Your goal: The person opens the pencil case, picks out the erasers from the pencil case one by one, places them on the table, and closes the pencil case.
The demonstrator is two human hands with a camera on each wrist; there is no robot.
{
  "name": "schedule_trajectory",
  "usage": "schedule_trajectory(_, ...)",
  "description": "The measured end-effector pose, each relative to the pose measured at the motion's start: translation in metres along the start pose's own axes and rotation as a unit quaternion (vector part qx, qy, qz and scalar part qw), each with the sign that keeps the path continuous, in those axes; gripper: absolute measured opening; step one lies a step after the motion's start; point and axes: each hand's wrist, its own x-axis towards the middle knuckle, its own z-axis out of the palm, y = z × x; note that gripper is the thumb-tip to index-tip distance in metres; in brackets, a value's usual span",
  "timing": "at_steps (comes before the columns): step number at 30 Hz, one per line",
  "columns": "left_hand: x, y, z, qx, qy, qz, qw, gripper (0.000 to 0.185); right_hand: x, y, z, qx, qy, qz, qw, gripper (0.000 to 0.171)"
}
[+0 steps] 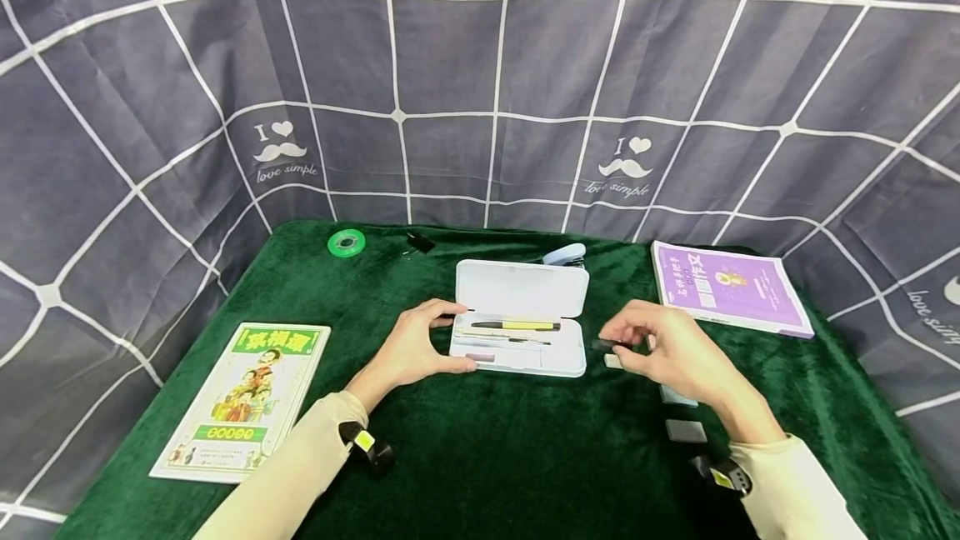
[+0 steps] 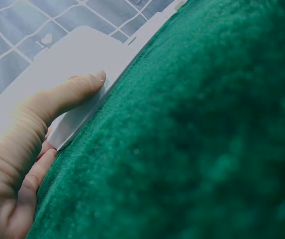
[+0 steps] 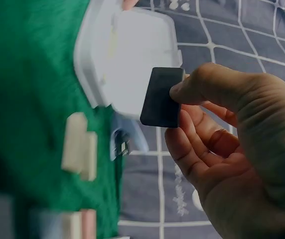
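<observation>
An open white pencil case (image 1: 525, 290) lies mid-table on the green cloth, with a yellow pen (image 1: 517, 325) and other pens in its tray. My left hand (image 1: 459, 338) grips the case's left end, thumb (image 2: 77, 92) on the front edge and fingers on the far side. To the right of the case, my right hand (image 1: 617, 340) pinches a small dark eraser (image 3: 161, 97) between thumb and fingers, just above the cloth. In the right wrist view the case (image 3: 127, 59) lies beyond that eraser.
A white eraser (image 1: 613, 361) lies under the right hand, with a pale one (image 1: 677, 397) and a grey one (image 1: 685, 430) nearer me. A purple book (image 1: 727, 286) lies right, a comic book (image 1: 243, 398) left. Green tape (image 1: 347, 242), a black clip (image 1: 420, 242) and a stapler (image 1: 564, 254) sit at the back.
</observation>
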Motion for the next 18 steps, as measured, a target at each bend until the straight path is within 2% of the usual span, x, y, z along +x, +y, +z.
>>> schedule_trajectory(8,-0.001,0.0,0.0,0.002,0.001,-0.004,1.0,0.083,-0.03,0.018,0.005,-0.013,-0.008,0.004,1.0,0.04)
schedule_trajectory(13,-0.001,0.002,-0.001,0.002,0.002,-0.004,1.0,0.082,-0.039,0.025,0.013,-0.024,-0.006,0.009,1.0,0.042)
schedule_trajectory(18,-0.001,0.003,-0.001,0.0,-0.002,0.0,1.0,0.083,-0.042,0.028,0.017,-0.039,-0.026,0.003,0.999,0.044)
